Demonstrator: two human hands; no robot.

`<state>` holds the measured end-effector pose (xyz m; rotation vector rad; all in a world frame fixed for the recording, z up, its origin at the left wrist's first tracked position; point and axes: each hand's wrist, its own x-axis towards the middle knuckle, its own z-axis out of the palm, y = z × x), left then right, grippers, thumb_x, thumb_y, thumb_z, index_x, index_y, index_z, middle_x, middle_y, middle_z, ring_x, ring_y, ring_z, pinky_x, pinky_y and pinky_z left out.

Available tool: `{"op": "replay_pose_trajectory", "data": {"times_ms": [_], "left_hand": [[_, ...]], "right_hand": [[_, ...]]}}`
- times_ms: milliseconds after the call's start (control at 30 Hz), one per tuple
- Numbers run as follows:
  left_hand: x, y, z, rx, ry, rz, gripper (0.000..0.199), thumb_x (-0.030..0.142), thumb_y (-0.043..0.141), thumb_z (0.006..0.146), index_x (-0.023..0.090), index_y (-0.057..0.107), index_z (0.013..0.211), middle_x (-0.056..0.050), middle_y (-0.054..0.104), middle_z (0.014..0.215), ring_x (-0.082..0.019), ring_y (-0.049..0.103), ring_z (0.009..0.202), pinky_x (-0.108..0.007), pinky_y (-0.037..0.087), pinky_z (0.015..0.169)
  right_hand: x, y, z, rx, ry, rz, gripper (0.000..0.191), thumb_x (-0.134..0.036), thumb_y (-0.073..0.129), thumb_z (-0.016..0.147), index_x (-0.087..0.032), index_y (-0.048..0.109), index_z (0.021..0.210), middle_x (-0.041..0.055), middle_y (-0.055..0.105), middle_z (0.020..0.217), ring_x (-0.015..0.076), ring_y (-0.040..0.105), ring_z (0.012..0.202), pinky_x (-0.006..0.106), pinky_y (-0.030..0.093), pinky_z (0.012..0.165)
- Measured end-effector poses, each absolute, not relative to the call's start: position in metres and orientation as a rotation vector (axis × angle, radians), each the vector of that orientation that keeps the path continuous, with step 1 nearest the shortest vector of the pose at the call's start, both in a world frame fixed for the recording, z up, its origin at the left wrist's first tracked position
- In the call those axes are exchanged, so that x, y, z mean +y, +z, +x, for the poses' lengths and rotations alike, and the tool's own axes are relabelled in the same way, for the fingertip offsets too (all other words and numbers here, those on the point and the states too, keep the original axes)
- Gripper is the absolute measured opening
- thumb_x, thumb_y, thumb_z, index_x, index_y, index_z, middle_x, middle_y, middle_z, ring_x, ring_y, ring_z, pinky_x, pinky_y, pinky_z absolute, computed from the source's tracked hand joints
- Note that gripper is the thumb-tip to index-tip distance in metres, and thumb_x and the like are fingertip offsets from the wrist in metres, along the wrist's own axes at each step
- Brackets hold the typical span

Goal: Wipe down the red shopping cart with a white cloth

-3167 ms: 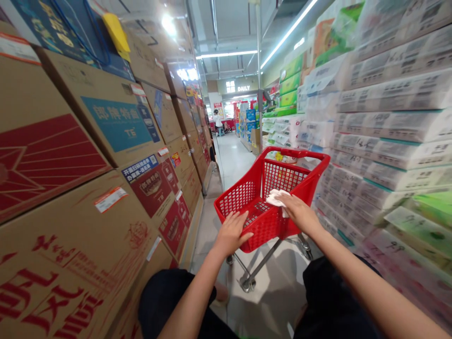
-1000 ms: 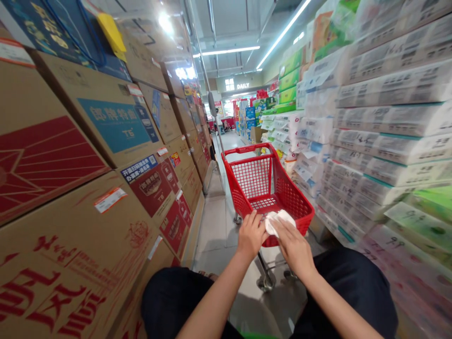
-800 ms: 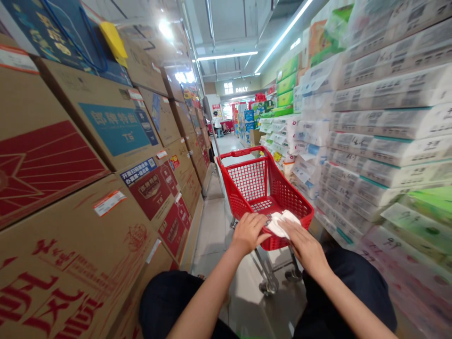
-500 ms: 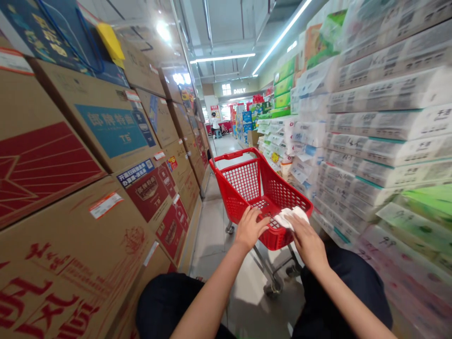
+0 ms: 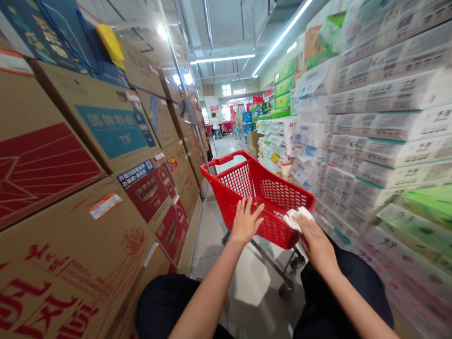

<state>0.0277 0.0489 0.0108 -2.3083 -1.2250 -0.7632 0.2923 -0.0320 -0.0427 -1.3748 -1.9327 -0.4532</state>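
Boxes: brown cardboard boxes with red and blue printing are stacked high along your left, running down the aisle.
Paper packs: wrapped packs of tissue and paper rolls are piled in a wall on your right, with green packs among them.
Aisle floor: a pale tiled floor runs between the two stacks to a lit area far off, where a person stands.
Cart: a small red plastic shopping cart on a metal wheeled frame stands right in front of you, turned at an angle, its basket showing nothing inside.
Legs: your knees in dark clothing sit low at the bottom of the view, either side of the cart's frame.
Left hand: your left hand lies spread flat, fingers apart, against the near side wall of the basket.
Right hand: your right hand presses a cloth to the near corner of the rim, fingers curled over it.
Cloth: the white cloth is crumpled under your right fingertips, touching the red rim.
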Motion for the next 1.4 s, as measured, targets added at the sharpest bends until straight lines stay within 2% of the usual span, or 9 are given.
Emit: {"op": "replay_pose_trajectory", "data": {"times_ms": [133,333,467,567,733,933,1167,1300,1400], "left_hand": [[0.041,0.009,0.045,-1.239,-0.707,-2.329,0.058,0.042,0.054,0.100,0.033,0.039,0.155,-0.008,0.048,0.153,-0.031,0.040,0.145,-0.056,0.029,0.123],[0.030,0.011,0.058,-1.216,-0.608,-2.378,0.074,0.024,0.062,0.091,0.029,0.032,0.158,-0.010,0.051,0.148,-0.029,0.043,0.142,-0.054,0.025,0.125],[0.033,0.017,0.040,-1.105,-0.599,-2.453,0.076,0.020,0.060,0.089,0.032,0.031,0.159,-0.007,0.048,0.151,-0.027,0.041,0.143,-0.051,0.023,0.127],[0.040,0.021,0.023,-1.149,-0.632,-2.436,0.080,0.015,0.060,0.086,0.032,0.032,0.158,-0.005,0.037,0.161,-0.028,0.031,0.150,-0.052,0.022,0.127],[0.042,0.021,0.022,-1.253,-0.652,-2.418,0.084,0.017,0.063,0.082,0.032,0.032,0.158,-0.004,0.037,0.162,-0.033,0.023,0.153,-0.055,0.022,0.127],[0.029,0.022,0.043,-1.252,-0.701,-2.425,0.083,0.025,0.065,0.082,0.031,0.032,0.159,-0.005,0.043,0.157,-0.037,0.030,0.148,-0.060,0.027,0.123],[0.019,0.025,0.054,-1.260,-0.729,-2.399,0.074,0.030,0.063,0.087,0.031,0.037,0.156,-0.004,0.040,0.161,-0.037,0.033,0.147,-0.059,0.028,0.123],[0.008,0.035,0.062,-1.247,-0.777,-2.413,0.063,0.027,0.048,0.097,0.027,0.032,0.158,-0.002,0.040,0.161,-0.030,0.034,0.148,-0.053,0.025,0.127],[-0.002,0.045,0.071,-1.161,-0.839,-2.469,0.056,0.026,0.037,0.103,0.020,0.029,0.159,-0.004,0.035,0.164,-0.023,0.030,0.152,-0.046,0.024,0.128]], "right_hand": [[-0.029,-0.037,0.276,-1.875,-0.567,-1.444,0.066,-0.012,0.041,0.097,-0.021,0.028,0.161,0.0093,0.051,0.154,0.0274,0.045,0.143,0.051,0.039,0.118],[-0.031,-0.022,0.248,-1.969,-0.650,-1.504,0.076,-0.006,0.035,0.096,-0.021,0.005,0.164,0.0086,0.047,0.156,0.0254,0.047,0.142,0.050,0.038,0.117],[-0.038,-0.023,0.264,-2.007,-0.631,-1.506,0.072,-0.017,0.040,0.099,-0.031,0.011,0.164,0.0021,0.037,0.162,0.0286,0.034,0.149,0.055,0.035,0.119],[-0.047,-0.031,0.279,-1.963,-0.582,-1.536,0.068,-0.034,0.047,0.100,-0.037,0.020,0.162,-0.0003,0.019,0.169,0.0356,0.020,0.154,0.060,0.035,0.118],[-0.057,-0.036,0.275,-1.786,-0.496,-1.635,0.066,-0.041,0.047,0.101,-0.036,0.021,0.162,0.0012,-0.001,0.172,0.0390,0.010,0.155,0.061,0.035,0.118],[-0.056,-0.019,0.245,-1.736,-0.558,-1.646,0.078,-0.043,0.054,0.098,-0.023,0.017,0.164,0.0120,0.003,0.171,0.0448,0.010,0.154,0.068,0.029,0.118],[-0.043,-0.009,0.226,-1.857,-0.582,-1.506,0.079,-0.030,0.054,0.095,-0.020,0.016,0.164,0.0148,0.013,0.170,0.0421,0.020,0.153,0.064,0.033,0.117],[-0.030,-0.003,0.220,-1.933,-0.486,-1.433,0.078,-0.030,0.053,0.094,-0.019,0.019,0.163,0.0166,0.021,0.168,0.0394,0.021,0.153,0.063,0.031,0.119],[-0.020,0.003,0.233,-1.960,-0.277,-1.309,0.077,-0.025,0.047,0.094,-0.019,0.014,0.164,0.0155,0.027,0.166,0.0320,0.024,0.153,0.057,0.031,0.121]]}}
